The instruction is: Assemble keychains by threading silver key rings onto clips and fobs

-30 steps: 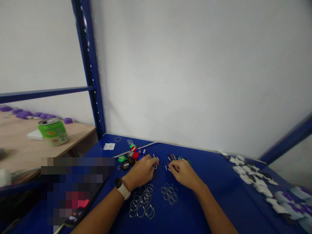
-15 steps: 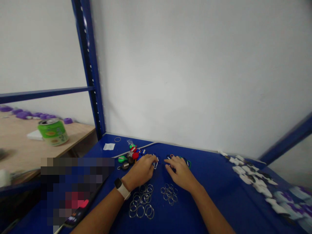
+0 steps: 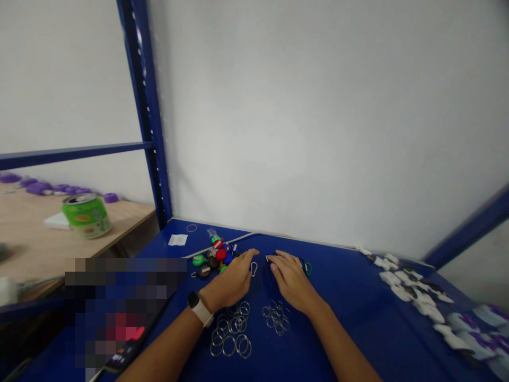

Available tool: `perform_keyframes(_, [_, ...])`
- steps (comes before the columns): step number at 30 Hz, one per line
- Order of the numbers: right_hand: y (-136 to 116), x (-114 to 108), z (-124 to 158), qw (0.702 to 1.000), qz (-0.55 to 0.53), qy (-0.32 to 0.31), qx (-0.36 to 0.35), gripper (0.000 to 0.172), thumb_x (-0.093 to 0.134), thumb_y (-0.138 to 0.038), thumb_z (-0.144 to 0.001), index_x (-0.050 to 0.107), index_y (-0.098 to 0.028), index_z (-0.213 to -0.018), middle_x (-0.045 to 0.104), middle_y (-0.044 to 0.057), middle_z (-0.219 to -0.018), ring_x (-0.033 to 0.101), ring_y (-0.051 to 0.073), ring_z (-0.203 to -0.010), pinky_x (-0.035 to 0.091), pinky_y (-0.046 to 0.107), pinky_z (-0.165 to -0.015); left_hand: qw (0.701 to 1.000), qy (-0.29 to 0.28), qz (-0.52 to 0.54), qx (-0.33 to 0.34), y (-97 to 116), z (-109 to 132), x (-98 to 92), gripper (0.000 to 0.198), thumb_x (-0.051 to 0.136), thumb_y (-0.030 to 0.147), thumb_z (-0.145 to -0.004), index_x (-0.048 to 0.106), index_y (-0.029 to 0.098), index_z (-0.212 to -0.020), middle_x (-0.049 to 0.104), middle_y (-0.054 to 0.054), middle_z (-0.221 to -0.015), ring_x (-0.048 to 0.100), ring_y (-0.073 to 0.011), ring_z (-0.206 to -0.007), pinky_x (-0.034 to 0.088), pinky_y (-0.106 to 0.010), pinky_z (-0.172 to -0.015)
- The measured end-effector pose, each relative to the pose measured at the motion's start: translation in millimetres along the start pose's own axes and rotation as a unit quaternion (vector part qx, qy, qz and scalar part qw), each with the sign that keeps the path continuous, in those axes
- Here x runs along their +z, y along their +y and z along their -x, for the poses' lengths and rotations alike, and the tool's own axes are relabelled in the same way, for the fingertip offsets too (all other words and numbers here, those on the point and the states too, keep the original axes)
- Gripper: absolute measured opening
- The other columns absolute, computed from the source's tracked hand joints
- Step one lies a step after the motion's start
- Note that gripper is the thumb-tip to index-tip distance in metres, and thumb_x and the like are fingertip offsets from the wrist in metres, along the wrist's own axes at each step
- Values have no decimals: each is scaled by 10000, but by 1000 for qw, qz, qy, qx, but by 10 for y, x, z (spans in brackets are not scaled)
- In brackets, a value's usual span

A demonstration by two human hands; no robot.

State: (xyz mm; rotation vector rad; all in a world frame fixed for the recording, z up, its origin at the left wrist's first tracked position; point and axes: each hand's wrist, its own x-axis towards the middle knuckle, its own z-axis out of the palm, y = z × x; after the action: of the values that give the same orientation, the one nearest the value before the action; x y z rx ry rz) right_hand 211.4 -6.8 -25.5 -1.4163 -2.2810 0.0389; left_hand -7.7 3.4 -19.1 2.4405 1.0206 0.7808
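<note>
We are holding the index of our left hand (image 3: pixel 233 276) out straight, while its other fingers are curling out of sight, so we cannot tell whether they are pinching anything. The fingers of our right hand (image 3: pixel 293 276) are pointing left, extended and close together, the thumb standing slightly apart, with no pinch showing; a small pale tip (image 3: pixel 267 258) is peeking out at the index, too little to name. Beside the left fingers, the silver carabiner (image 3: pixel 254 269) is lying on the bench (image 3: pixel 342 302) between our hands, and the green carabiner (image 3: pixel 308 268) is resting just beyond the right hand. To handle these well, we should be using light, flattened fingers and guiding from the side, since thin frames are likely turning or skidding under hard pressure. We should also be minding the heel of the left hand, because the larger split rings (image 3: pixel 240 322) are lying close below it, with the smaller split rings (image 3: pixel 277 317) sitting below the right hand. Farther left, the badge reels (image 3: pixel 221 254) are crowding near our left knuckles, their clips possibly catching a loose carabiner
</note>
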Motion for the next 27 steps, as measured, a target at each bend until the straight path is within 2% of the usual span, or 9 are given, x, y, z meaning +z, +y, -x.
perform_keyframes(3, [-20,-5,1,1000,-13,-2,-1,400,334,-264,-1036,595,-181,-1328,634,114,-1328,472,270,-1329,357,509,-1102,1000,-20,4,9,-9,13,27,609,350,-15,-864,291,109,-1457,434,-194,-1485,420,-255,-1397,358,-468,-1163])
perform_keyframes(6, [-83,4,3,1000,-24,-18,-9,409,344,-261,-1031,557,-196,-1375,593,122,-1383,442,265,-1364,324,523,-1132,999,-27,44,11,-8,5,60,630,356,-19,-853,283,132,-1460,457,-174,-1474,440,-233,-1385,375,-453,-1157])
perform_keyframes(10, [-150,13,5,998,-43,-48,-14,420,351,-272,-1030,519,-213,-1411,554,113,-1428,404,254,-1398,289,532,-1161,996,14,91,16,-8,-22,83,653,354,-40,-833,299,169,-1449,474,-139,-1467,449,-195,-1378,385,-429,-1159])
perform_keyframes(13, [-164,7,9,997,-50,-61,-12,404,366,-286,-1029,544,-209,-1384,550,113,-1430,389,250,-1406,273,530,-1171,994,50,92,-2,-10,-40,67,595,354,-53,-821,383,160,-1377,527,-137,-1405,525,-193,-1308,421,-414,-1133])
perform_keyframes(16, [-153,2,10,997,-49,-61,-16,389,371,-291,-1030,572,-214,-1354,574,113,-1402,404,246,-1395,265,531,-1173,994,61,89,-21,-1,-47,37,511,366,-42,-834,441,159,-1297,587,-135,-1320,610,-192,-1200,494,-385,-1057])
perform_keyframes(22, [-105,-15,11,999,-38,-36,-7,378,377,-274,-1027,603,-196,-1320,599,129,-1369,441,250,-1368,299,518,-1152,997,49,55,-28,29,-26,24,443,407,-7,-859,472,174,-1258,670,-111,-1160,646,-223,-1143,517,-396,-1004])
perform_keyframes(24, [-91,-23,14,999,-35,-34,-4,376,376,-268,-1025,607,-199,-1314,601,134,-1367,454,253,-1359,313,520,-1140,997,40,65,-27,40,-22,32,454,418,-2,-853,476,187,-1262,667,-105,-1175,649,-224,-1137,512,-398,-1011])
perform_keyframes(27, [-67,-28,19,999,-30,-28,-3,382,368,-266,-1023,603,-193,-1316,594,143,-1371,467,261,-1345,328,518,-1126,990,17,137,-14,72,-29,33,499,424,-27,-817,481,198,-1259,637,-102,-1251,635,-204,-1165,511,-374,-1029])
